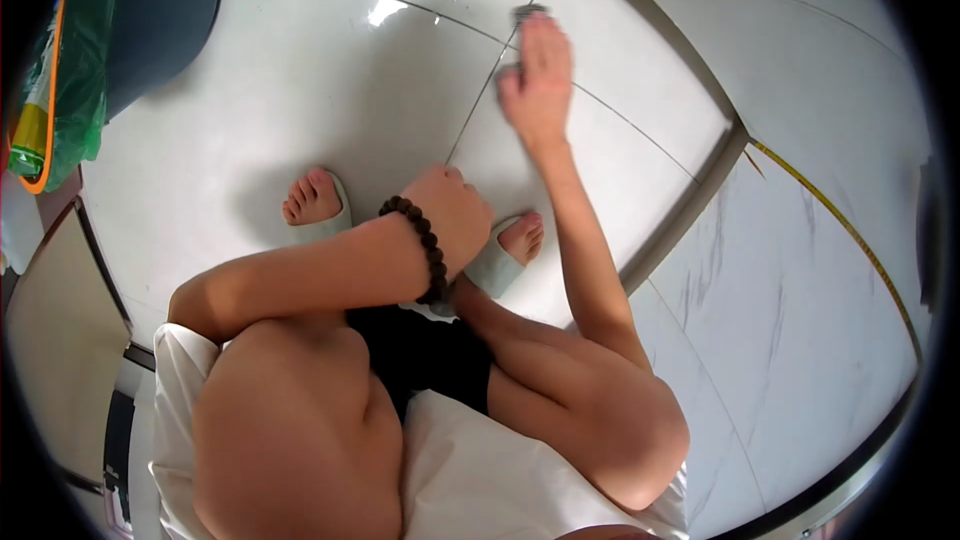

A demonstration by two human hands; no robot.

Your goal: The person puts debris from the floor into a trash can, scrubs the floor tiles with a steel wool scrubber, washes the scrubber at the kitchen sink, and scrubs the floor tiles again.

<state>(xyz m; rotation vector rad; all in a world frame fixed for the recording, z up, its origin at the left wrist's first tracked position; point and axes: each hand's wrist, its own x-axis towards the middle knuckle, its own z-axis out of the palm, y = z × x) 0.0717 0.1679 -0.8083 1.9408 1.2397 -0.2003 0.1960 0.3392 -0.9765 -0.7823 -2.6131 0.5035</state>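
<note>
My right hand [541,80] reaches out to the white tiled floor [350,80], its fingers extended and pressed together over a small dark grey scrubber [531,13]. Motion blur and the fingers hide most of the scrubber, which touches the floor near a crossing of tile joints. Closer to my body, my left hand [455,212] is curled into a fist above the floor between my feet, back of the hand upward. Nothing shows in that fist, though its palm side is hidden. A dark beaded bracelet [428,240] circles the left wrist.
My feet in pale slippers [492,268] stand on the floor below my knees. A grey bin [165,25] and a green plastic bag [85,60] with an orange rim are at upper left. A raised edge [690,195] and marble-patterned panel [780,340] with yellow tape run along the right.
</note>
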